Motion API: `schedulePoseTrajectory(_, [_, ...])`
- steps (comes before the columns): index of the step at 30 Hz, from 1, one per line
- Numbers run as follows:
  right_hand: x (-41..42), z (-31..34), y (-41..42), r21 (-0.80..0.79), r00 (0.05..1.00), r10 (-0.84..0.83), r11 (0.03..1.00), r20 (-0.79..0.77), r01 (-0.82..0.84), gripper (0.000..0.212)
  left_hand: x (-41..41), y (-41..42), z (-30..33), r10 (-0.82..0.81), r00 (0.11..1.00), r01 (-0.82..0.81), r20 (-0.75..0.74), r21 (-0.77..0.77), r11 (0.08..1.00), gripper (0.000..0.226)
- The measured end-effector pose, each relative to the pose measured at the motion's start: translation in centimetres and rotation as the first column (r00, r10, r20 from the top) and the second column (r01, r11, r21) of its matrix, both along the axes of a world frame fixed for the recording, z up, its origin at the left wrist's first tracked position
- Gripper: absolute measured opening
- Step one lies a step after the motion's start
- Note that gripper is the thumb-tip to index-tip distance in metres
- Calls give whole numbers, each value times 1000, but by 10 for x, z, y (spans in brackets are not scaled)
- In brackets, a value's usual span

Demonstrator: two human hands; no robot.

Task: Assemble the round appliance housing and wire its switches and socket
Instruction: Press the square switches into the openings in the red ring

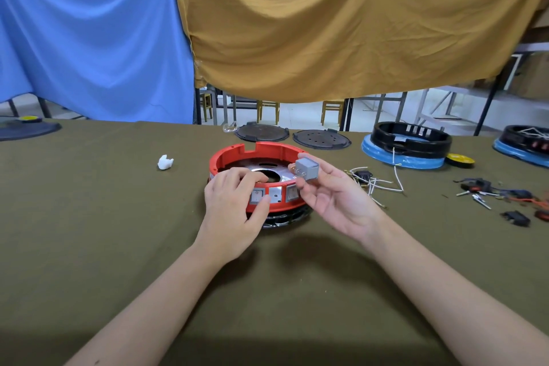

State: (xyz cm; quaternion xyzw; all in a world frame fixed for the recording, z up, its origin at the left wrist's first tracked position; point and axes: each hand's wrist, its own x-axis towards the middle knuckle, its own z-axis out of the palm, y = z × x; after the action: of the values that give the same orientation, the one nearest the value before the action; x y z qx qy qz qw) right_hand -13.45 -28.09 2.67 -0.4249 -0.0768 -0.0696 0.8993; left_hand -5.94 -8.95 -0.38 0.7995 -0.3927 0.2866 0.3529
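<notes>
Round housing (pixel 261 154): red plastic ring, notched at the far rim, seated on a black base at mid-table on the olive cloth (pixel 118 217); a metal plate with a central hole lies inside. Near wall carries a silver panel with a fitted switch (pixel 256 196) at left, a second one partly hidden at right, and a small plate with holes between them. Likely rigid and light, apt to slide on cloth; best steadied by the rim. Left hand (pixel 234 211): closed about the near wall, fingers curled over the rim, thumb against the panel beside the switch. Right hand (pixel 329 196): raised just above the ring's right side, fingertips pinching a small grey block component (pixel 307 170), metal prongs facing left; probably stiff, light, prongs bendable, so hold by the body. Right of housing: loose white wires (pixel 377 183). Beyond: two black discs (pixel 292 134), further housings. Left: white scrap (pixel 165 162).
</notes>
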Motion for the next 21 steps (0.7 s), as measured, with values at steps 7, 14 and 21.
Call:
schedulePoseTrajectory(7, [-1, -5, 12, -135, 997, 75, 988, -19, -77, 27, -12, -3, 5, -161, 985, 165, 60, -72, 984, 32])
schedulePoseTrajectory(14, [1, -8, 17, -254, 997, 72, 964, -14, -73, 20, -10, -3, 4, -216, 974, 221, 64, -87, 971, 31])
schedulePoseTrajectory(21, [-3, -8, 13, -562, 985, 129, 826, 116, -42, 49, -7, 0, 6, -226, 974, 226, 19, -169, 959, 22])
